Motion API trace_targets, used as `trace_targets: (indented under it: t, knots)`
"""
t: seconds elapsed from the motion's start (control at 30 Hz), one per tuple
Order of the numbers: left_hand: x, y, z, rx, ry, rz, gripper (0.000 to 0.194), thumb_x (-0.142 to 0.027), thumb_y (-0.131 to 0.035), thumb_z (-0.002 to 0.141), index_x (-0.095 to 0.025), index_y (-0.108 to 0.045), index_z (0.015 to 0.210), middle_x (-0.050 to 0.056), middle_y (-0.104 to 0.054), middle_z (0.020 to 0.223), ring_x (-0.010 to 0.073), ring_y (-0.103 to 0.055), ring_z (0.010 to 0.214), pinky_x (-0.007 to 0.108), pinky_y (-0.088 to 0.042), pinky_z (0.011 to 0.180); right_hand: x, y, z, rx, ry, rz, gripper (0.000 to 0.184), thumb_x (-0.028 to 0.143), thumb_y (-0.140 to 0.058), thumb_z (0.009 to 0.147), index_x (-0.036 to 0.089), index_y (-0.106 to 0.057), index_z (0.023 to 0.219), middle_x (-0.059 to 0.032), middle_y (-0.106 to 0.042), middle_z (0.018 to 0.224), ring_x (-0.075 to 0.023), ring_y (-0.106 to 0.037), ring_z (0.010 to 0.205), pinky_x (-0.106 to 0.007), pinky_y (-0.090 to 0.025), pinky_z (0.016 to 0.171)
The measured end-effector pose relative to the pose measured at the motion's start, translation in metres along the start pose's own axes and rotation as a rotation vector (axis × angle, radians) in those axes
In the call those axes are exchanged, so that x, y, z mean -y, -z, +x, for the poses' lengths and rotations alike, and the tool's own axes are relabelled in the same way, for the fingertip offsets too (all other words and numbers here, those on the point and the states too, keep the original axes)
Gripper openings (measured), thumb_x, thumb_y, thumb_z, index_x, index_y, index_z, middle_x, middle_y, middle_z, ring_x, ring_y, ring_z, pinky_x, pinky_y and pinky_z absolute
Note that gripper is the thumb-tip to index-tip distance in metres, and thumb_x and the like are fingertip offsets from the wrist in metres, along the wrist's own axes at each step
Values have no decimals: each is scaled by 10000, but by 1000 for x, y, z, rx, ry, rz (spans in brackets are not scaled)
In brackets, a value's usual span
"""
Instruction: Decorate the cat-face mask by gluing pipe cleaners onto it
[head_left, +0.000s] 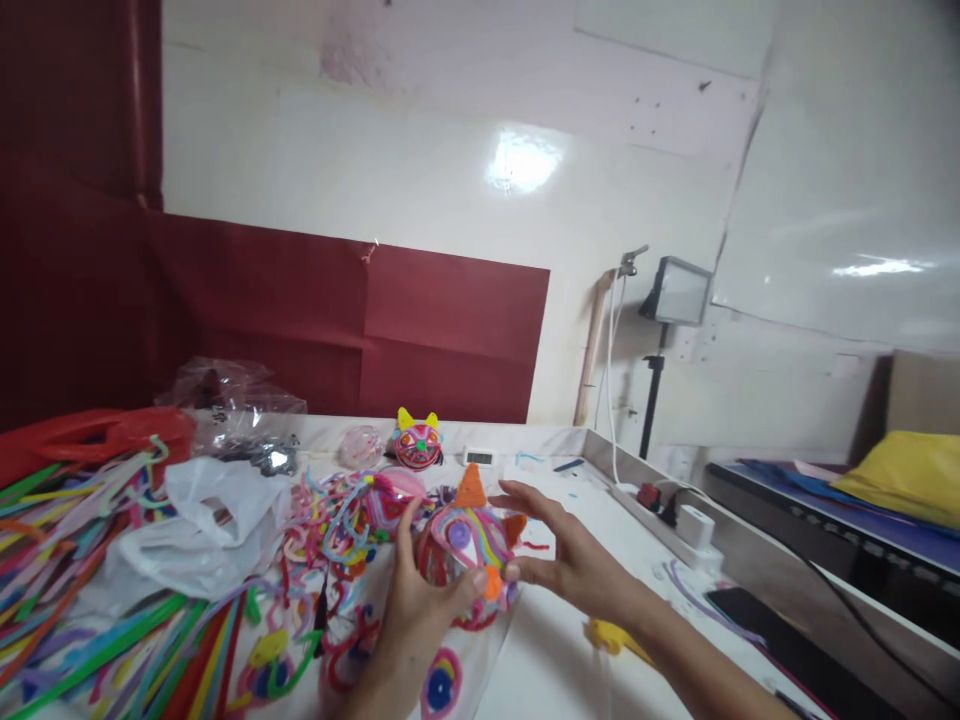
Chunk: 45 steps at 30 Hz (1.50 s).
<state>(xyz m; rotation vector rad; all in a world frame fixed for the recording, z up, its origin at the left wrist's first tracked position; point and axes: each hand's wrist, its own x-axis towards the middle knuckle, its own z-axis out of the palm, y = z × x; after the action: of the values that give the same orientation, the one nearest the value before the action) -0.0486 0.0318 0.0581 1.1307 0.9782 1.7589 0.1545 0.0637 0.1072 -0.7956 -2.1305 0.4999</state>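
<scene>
A round animal head made of coiled pipe cleaners, red and multicoloured with orange ears and an orange nose, is held above the white table. My left hand grips it from below and the left, thumb up its side. My right hand is at its right side with fingers stretched out, the fingertips touching the head near the nose. A second, smaller head with yellow ears stands at the back of the table.
Loose pipe cleaners cover the table's left half, with a white plastic bag and a red bag. A small digital display sits at the back. A yellow object lies under my right wrist. A lamp on a stand is at the right.
</scene>
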Motion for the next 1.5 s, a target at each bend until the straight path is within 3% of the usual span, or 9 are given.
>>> trace_targets:
  t: [0.2,0.43,0.6,0.8,0.93,1.1,1.27,1.4,1.5]
  knots:
    - [-1,7,10,-76,63,-43,984,-363,-881,566,-291,-398,1420,104,-612,1317,319,-627,1177,372,-549,914,-5,17,-52,-20,-139,-380,503,433,-581,921,273,-506,1391,-127,-551,1424,-346,-486,1312,-581,-397,1065]
    - [2,15,23,-86,142,-200,955,-356,-861,642,-370,-346,1446,80,-613,1345,304,-627,1205,414,-544,963,-61,24,-118,264,-425,-856,705,46,-549,660,187,-601,1349,-155,-624,1350,-369,-600,1221,-552,-505,998]
    - [-7,15,22,-112,206,-315,835,-330,-784,753,-431,-323,1441,31,-586,1404,268,-614,1238,395,-560,954,-75,25,-131,210,-449,-897,646,23,-486,739,223,-606,1341,-118,-605,1381,-338,-570,1264,-502,-506,1023]
    - [-5,19,28,-153,228,-388,758,-291,-737,798,-412,-349,1438,40,-492,1494,315,-517,1333,421,-569,933,-86,25,-140,154,-472,-946,622,-3,-445,755,178,-608,1327,-179,-606,1365,-361,-614,1204,-496,-553,960]
    - [-4,22,29,-174,248,-402,699,-271,-721,817,-404,-387,1417,30,-550,1440,314,-586,1257,414,-582,910,-90,25,-134,145,-452,-946,629,-13,-488,702,194,-641,1277,-178,-661,1275,-349,-641,1160,-457,-568,927]
    - [-10,21,25,-163,236,-415,665,-255,-701,838,-367,-398,1418,48,-579,1395,300,-626,1201,401,-585,910,-88,21,-127,101,-394,-909,367,37,-521,703,163,-701,998,-183,-694,1079,-298,-711,909,-406,-581,802]
    - [-13,19,22,-173,205,-405,683,-172,-692,829,-373,-400,1413,67,-578,1388,254,-693,1077,416,-594,886,-93,17,-132,2,-380,-892,330,80,-529,694,182,-657,981,-148,-696,1051,-259,-708,842,-337,-561,738]
    - [-12,18,21,-169,190,-357,690,-224,-710,824,-376,-392,1417,73,-551,1415,254,-662,1133,401,-579,898,-84,29,-136,-91,-315,-814,424,99,-502,651,181,-649,1040,-118,-691,1006,-252,-711,800,-310,-564,655]
    - [-9,16,21,-221,81,-197,843,-273,-787,724,-373,-358,1442,78,-588,1372,287,-636,1178,416,-559,926,-59,39,-134,-208,-216,-602,405,192,-535,748,203,-667,1131,-110,-712,1065,-266,-722,915,-292,-586,724]
